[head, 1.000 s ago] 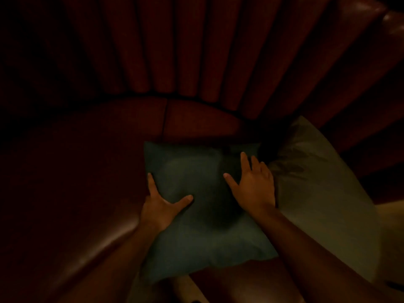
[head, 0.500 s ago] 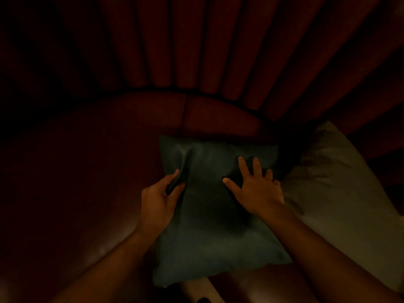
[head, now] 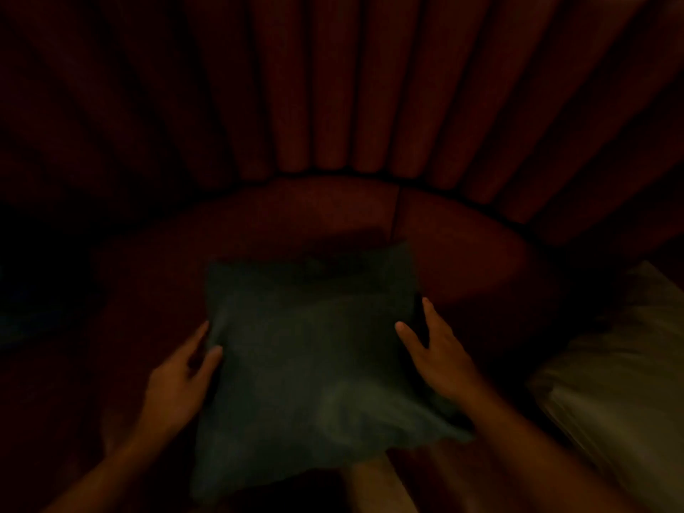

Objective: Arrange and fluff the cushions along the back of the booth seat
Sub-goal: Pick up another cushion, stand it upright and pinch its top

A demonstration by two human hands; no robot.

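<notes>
Two hands clamp teal cushion [head: 311, 357] on booth seat [head: 462, 253]: left hand [head: 177, 386] pinching left edge, right hand [head: 440, 353] gripping right edge. Fluffing step, likely; next, stand it against channelled backrest [head: 333, 87].

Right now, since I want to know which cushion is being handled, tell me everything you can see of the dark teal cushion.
The dark teal cushion is square, soft-looking plain fabric, dim in the low light. It lies near the front of the red seat, short of the ribbed backrest. The left hand grips its left edge and the right hand its right edge, thumbs on top. Its near right corner looks blurred and rumpled. A pale cushion sits apart to the right.
</notes>
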